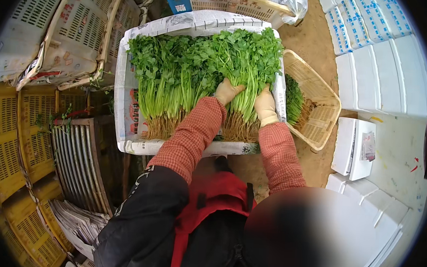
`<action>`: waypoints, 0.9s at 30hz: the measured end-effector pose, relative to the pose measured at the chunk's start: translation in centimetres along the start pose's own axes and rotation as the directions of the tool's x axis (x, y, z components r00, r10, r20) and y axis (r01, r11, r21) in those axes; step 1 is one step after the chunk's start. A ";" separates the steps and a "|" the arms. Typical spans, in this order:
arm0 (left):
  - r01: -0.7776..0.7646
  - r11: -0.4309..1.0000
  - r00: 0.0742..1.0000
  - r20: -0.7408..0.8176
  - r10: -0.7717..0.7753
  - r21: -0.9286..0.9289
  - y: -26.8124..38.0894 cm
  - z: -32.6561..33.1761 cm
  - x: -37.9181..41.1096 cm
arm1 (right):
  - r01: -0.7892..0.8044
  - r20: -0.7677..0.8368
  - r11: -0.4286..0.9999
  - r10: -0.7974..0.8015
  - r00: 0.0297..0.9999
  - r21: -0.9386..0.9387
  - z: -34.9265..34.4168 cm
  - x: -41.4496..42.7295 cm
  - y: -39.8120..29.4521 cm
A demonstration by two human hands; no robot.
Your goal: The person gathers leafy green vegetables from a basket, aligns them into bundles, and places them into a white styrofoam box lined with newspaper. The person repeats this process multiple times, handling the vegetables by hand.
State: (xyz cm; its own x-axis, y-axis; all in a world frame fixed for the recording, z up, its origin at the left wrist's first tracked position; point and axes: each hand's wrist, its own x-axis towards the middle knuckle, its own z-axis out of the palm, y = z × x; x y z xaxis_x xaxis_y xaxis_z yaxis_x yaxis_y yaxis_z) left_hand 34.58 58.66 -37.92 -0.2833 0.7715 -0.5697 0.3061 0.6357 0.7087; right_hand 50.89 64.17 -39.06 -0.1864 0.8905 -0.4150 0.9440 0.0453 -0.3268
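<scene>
A bunch of leafy greens (246,82), with pale green stems and brown roots, lies at the right end of a newspaper-lined white foam box (118,91). It looks like Chinese celery or coriander. My left hand (227,91), in a cream glove, grips the stems from the left, with its thumb across them. On the bunch's other side, my right hand (265,105), gloved alike, holds it near the box's right wall; its fingers are partly hidden by the stems. More greens (170,83) lie packed to the left, leaves towards the far side and roots towards me.
A beige plastic crate (322,118) with more rooted greens (294,98) stands right of the box. Yellow crates (1,120) and beige crates (82,30) are stacked at left. White foam boxes (382,74) line the right side. Folded newspapers (80,217) lie at lower left.
</scene>
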 end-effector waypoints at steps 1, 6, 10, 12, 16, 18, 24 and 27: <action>0.010 1.000 1.000 -0.022 -0.010 -0.019 -0.3 -0.1 -0.4 | -0.035 0.109 0.999 0.034 0.993 0.015 -1.3 -0.2 -0.6; -0.151 0.984 0.985 -0.094 0.142 -0.095 -1.3 -2.6 -5.3 | 0.282 0.040 0.959 -0.283 0.958 0.038 -9.9 -4.9 -1.6; -0.511 0.641 0.826 0.121 0.550 0.572 -3.6 -5.4 -7.3 | 0.646 -0.441 0.754 -0.623 0.646 -0.118 -12.3 -4.9 -8.4; -0.631 0.265 0.683 0.358 0.637 0.729 -4.4 -6.2 -5.7 | 0.678 -0.226 0.688 -0.725 0.651 -0.258 -10.6 -4.2 -14.1; -0.672 0.148 0.662 0.498 0.560 0.726 -5.6 -8.1 -2.3 | 0.552 0.088 0.512 -0.676 0.732 -0.659 -3.3 0.7 -17.7; -0.632 0.175 0.655 0.399 0.642 0.755 -6.6 -8.0 -2.3 | 0.416 -0.017 0.486 -0.666 0.746 -0.769 -1.4 3.2 -16.0; -0.392 0.202 0.775 0.204 0.599 0.897 -8.2 -8.5 -2.8 | 0.462 -0.294 0.785 -0.595 0.748 -0.413 -3.5 3.2 -12.2; -0.353 0.405 0.828 0.080 0.556 0.843 -8.3 -10.3 -3.2 | 0.434 -0.344 0.814 -0.564 0.751 -0.386 -3.2 3.5 -11.6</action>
State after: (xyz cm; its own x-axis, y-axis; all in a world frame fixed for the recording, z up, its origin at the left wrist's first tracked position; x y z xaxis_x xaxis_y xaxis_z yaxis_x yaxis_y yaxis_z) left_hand 23.62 50.68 -37.73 0.0080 0.9938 -0.1106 0.9905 0.0073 0.1370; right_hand 40.12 68.22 -34.02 -0.5784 0.7990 0.1644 0.7927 0.5981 -0.1179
